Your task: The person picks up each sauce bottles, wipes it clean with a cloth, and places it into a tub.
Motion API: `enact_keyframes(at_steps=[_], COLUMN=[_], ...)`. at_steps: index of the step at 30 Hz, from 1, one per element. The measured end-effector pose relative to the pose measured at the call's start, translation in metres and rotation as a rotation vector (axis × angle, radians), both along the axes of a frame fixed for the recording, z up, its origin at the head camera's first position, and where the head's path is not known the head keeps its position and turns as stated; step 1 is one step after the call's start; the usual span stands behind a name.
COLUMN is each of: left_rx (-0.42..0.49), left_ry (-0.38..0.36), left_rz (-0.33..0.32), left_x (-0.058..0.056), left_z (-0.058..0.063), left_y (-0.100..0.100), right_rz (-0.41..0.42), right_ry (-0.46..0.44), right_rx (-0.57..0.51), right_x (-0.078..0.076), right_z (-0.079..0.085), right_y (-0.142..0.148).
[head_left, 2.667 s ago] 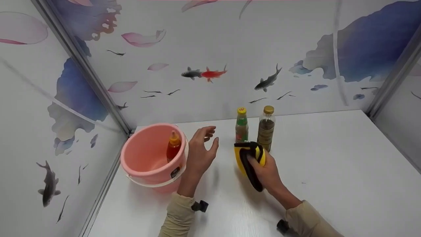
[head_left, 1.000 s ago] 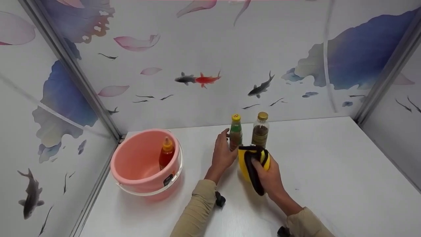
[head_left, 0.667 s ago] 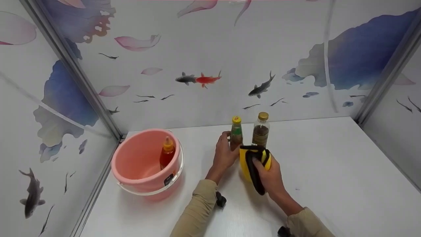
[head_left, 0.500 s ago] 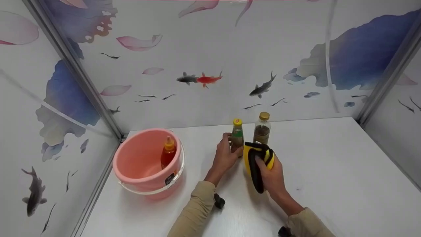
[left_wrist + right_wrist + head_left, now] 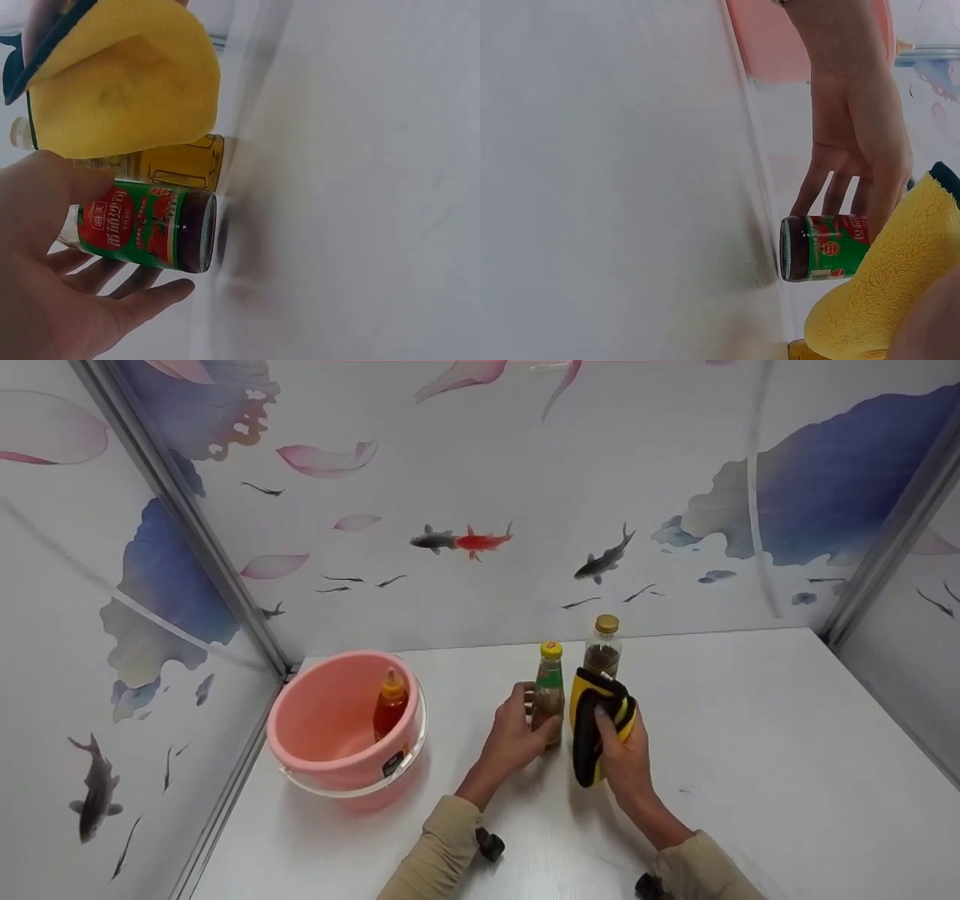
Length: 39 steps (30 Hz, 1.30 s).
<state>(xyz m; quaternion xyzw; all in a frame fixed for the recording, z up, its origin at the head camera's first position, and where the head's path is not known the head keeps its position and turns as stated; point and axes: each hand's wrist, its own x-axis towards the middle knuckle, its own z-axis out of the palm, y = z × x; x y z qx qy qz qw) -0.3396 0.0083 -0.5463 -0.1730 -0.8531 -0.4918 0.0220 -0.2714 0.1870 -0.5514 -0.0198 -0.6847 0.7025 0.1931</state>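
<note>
My left hand grips a glass ketchup bottle with a yellow cap and a green neck label, thumb on one side and fingers on the other. Its red and green label shows in the left wrist view, the base close over the table. A folded yellow cloth with black trim is pinched in my right hand, just right of the ketchup bottle. In the right wrist view the cloth's fluffy yellow side overlaps part of that bottle. Behind the cloth stands a gold-capped bottle, its lower part hidden in the head view.
A pink bucket with a white handle stands on the left of the white table. Inside it is a squeeze bottle with a yellow nozzle top and red contents. Printed wall panels enclose the back and sides.
My left hand went from beside the bucket to the ketchup bottle, gripped it and brought it nearer to me. The cloth in my right hand has shifted slightly right and turned.
</note>
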Motion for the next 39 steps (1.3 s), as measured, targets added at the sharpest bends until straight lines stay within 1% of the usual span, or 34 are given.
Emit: enact_keyframes(at_steps=[5, 8, 13, 18, 22, 24, 27, 34, 39], left_rx=[0.044, 0.063, 0.016, -0.005, 0.008, 0.012, 0.023, 0.061, 0.105], left_ry=[0.020, 0.038, 0.088, 0.120, 0.127, 0.130, 0.133, 0.154, 0.174], left_rz=[-0.038, -0.079, -0.180, -0.283, -0.341, -0.346, -0.332, -0.256, -0.213], left_x=[0.018, 0.029, 0.044, 0.054, 0.056, 0.055, 0.055, 0.054, 0.052], left_z=[0.006, 0.012, 0.020, 0.024, 0.026, 0.026, 0.027, 0.028, 0.028], left_y=[-0.001, -0.003, -0.009, -0.011, -0.011, -0.011, -0.010, -0.010, -0.013], right_rz=[0.012, 0.021, 0.053, 0.106, 0.144, 0.152, 0.160, 0.196, 0.206], right_ry=[0.056, 0.055, 0.066, 0.123, 0.112, 0.100, 0.089, 0.079, 0.051], right_rx=[-0.024, -0.035, -0.066, -0.103, -0.088, -0.076, -0.053, -0.018, -0.003], right_x=[-0.003, -0.001, 0.002, 0.002, 0.001, -0.001, -0.001, 0.000, 0.002], right_z=[0.003, 0.008, 0.020, 0.030, 0.030, 0.028, 0.026, 0.017, 0.011], right_y=[-0.002, -0.002, -0.001, -0.001, -0.002, -0.003, -0.004, -0.009, -0.015])
